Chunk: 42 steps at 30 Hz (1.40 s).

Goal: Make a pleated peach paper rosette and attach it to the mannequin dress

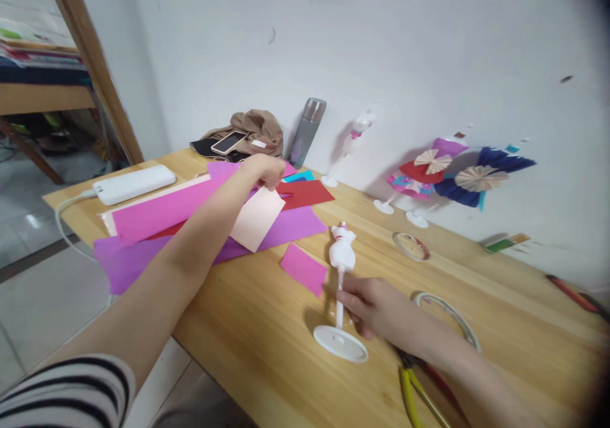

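Observation:
My right hand point(376, 304) grips the thin stem of a small white dress-form mannequin point(342, 253). The mannequin stands slightly tilted, with its round base at the tabletop and a pink band near its neck. Across the table, my left hand point(269, 171) is closed at the upper edge of a cream sheet point(257, 218), its fingertips partly hidden. Beneath and around that sheet lie a purple sheet point(298, 228), a red sheet point(312, 194) and a long pink sheet point(164, 209). A small magenta piece point(305, 269) lies left of the mannequin.
Pliers point(412, 390) and a tape roll point(450, 317) lie by my right forearm, a smaller ring of tape point(410, 247) beyond. Dressed mannequins point(424, 167), a bare one point(357, 129) and a grey bottle point(307, 133) stand along the wall. A white power bank point(133, 185) lies left.

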### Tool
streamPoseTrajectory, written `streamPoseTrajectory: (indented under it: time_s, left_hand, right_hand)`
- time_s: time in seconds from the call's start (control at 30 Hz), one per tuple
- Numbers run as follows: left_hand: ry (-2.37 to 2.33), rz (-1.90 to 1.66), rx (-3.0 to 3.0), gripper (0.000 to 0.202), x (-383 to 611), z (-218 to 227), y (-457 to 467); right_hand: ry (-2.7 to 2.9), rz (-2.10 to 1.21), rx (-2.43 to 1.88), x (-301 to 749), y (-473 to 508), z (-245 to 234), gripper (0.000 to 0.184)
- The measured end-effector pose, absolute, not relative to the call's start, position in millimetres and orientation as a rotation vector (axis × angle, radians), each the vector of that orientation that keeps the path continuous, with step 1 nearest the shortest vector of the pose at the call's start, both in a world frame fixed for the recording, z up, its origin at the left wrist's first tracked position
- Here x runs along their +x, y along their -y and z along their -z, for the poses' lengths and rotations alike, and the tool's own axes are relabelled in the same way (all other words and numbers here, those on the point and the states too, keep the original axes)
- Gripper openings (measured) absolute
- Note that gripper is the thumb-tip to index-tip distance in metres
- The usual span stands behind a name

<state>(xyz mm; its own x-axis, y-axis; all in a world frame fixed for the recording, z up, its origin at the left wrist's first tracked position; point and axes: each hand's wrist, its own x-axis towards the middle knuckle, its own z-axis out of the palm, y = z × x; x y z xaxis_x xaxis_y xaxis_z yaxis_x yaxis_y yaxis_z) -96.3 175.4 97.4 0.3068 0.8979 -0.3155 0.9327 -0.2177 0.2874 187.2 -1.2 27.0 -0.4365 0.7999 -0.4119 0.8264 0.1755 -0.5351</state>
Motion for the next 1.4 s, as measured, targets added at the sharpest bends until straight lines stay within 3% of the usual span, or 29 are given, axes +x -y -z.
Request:
streamPoseTrajectory:
  time_s: [0.37, 0.5, 0.6, 0.9, 1.13, 1.23, 1.4]
  left_hand:
    - [-1.555, -0.132, 2.320, 0.015, -87, -97, -172]
    - [-1.456, -0.246, 2.343, 0.021, -80, -103, -172]
    - [-1.397, -0.320, 2.321, 0.026, -72, -110, -166]
    - [-1.258, -0.554, 2.220, 0.011, -39, -121, -135]
    - [-1.357, -0.986, 2.185, 0.017, -31, -127, -130]
    - [-1.364, -1.197, 2.129, 0.018, -31, -129, -132]
    - [-1.389, -1.256, 2.014, 0.019, -30, -131, -131]
  right_hand:
    - [-2.375, 1.126, 1.657, 185, 2, -30, 0.032]
    - [-2.317, 1.366, 1.788, 182, -2, -28, 0.025]
    - [-2.215, 1.551, 1.943, 180, -7, -25, 0.030]
    - [-2.068, 1.842, 2.202, 181, -19, -21, 0.036]
    - [-2.236, 2.176, 2.285, 182, -20, -22, 0.040]
    - [-2.551, 1.899, 2.369, 184, -16, -30, 0.039]
    - [-2.791, 1.055, 2.564, 204, -24, -43, 0.025]
